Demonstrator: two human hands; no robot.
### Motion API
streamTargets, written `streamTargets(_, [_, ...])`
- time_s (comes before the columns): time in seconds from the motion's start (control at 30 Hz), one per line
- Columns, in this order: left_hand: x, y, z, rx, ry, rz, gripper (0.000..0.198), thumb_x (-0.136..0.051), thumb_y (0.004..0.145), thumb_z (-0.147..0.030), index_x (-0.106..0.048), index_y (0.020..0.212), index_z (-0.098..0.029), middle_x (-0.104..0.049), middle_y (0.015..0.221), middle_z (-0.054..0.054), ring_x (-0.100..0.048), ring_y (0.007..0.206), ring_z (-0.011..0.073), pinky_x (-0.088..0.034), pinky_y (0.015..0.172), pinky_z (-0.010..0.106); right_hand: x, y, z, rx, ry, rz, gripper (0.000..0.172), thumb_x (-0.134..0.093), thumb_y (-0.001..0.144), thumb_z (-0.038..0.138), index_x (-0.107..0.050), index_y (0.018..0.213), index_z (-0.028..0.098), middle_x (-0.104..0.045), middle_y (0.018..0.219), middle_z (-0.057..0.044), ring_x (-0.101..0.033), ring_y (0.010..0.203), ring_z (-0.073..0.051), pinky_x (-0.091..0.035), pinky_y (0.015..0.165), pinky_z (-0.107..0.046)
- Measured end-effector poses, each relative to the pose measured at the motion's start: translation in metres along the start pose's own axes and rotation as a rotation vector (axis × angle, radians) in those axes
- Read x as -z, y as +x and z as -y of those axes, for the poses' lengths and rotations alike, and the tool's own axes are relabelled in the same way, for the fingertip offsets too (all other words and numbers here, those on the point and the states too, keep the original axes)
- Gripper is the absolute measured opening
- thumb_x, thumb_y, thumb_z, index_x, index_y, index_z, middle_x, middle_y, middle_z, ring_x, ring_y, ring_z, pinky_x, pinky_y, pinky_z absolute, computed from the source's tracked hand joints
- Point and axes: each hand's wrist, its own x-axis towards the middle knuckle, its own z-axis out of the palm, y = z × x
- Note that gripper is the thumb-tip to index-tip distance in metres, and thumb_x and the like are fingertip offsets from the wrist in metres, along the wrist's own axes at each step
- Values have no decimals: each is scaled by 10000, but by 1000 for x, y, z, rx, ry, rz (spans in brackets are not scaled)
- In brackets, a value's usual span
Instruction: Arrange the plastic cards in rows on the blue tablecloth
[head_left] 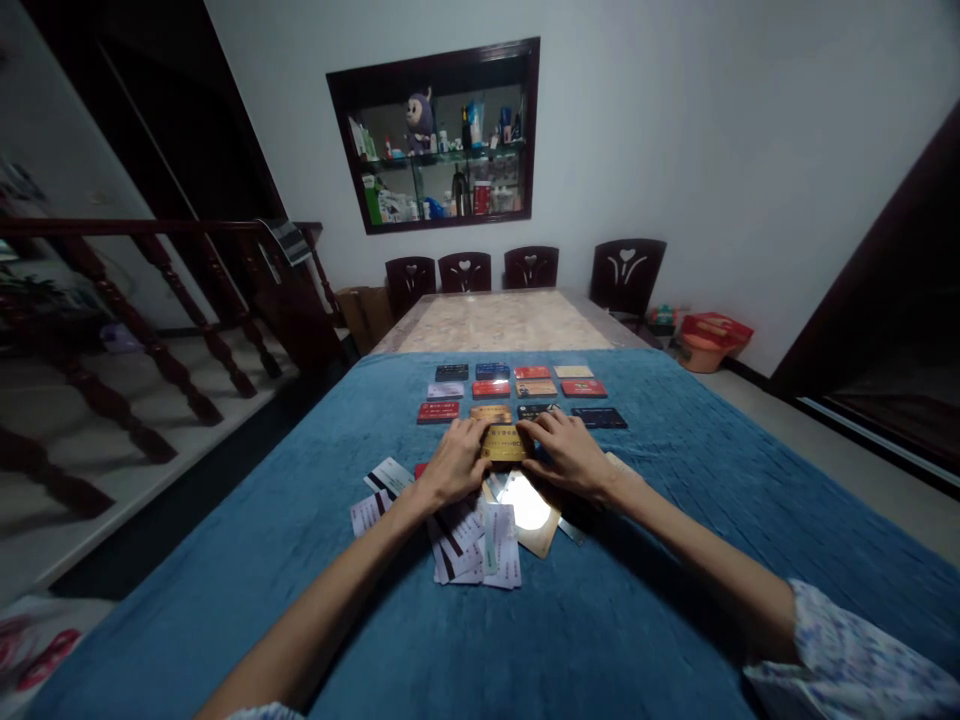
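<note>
Toward the left edge of the tabletop (pixel 510 318), the blue cloth (pixel 247 560) probably keeps things from sliding or scuffing. Loose white cards (pixel 501 562) overlap at odd angles on the side toward the near edge, seemingly in no set order. The left hand (pixel 459 465) is clamped on the left end of a gold card (pixel 505 446), which sits about midway between the side edges, just nearer than the rows of cards (pixel 490 388). Those rows run roughly parallel to the far edge with gaps between, likely so each design reads at a glance. The right hand (pixel 568 452) holds the opposite end, presumably to keep the card aligned with its printed face uncovered; I cannot tell how many lie beneath. Farther toward the right edge, a navy card (pixel 598 418) ends the nearest row.
</note>
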Motion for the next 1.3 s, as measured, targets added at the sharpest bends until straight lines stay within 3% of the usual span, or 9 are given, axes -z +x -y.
streamTargets(0.43, [24, 31, 4, 88, 278, 139, 349, -604, 808, -182, -561, 1154, -183, -543, 1245, 119, -444, 1175, 291, -414, 997, 439, 21, 46, -6, -26, -29, 203, 503, -627, 874, 459, -535, 1325, 257, -587, 1247, -142, -468, 1191, -326, -391, 899, -441])
streamTargets(0.7, [22, 59, 18, 115, 348, 246, 390, -574, 785, -166, -565, 1175, -150, -544, 1264, 161, -422, 1193, 338, -369, 996, 521, 16, 76, -12, -58, -50, 271, 305, -668, 832, 435, -669, 1086, 266, -625, 1191, -120, -509, 1151, -339, -421, 890, -503])
streamTargets(0.9, [13, 73, 31, 140, 372, 278, 371, -563, 769, -160, -596, 1139, -159, -563, 1246, 167, -425, 1200, 356, -354, 995, 541, 9, 95, -16, -101, -71, 346, 403, -681, 808, 428, -658, 1173, 258, -623, 1231, -147, -492, 1199, -367, -426, 900, -544])
streamTargets(1.3, [5, 87, 48, 160, 391, 417, 284, -543, 773, -128, -629, 1043, -148, -624, 1190, 177, -443, 1195, 372, -381, 970, 546, 4, 112, -14, -98, -96, 430, 409, -682, 773, 429, -690, 1148, 266, -660, 1215, -141, -454, 1250, -379, -349, 960, -650])
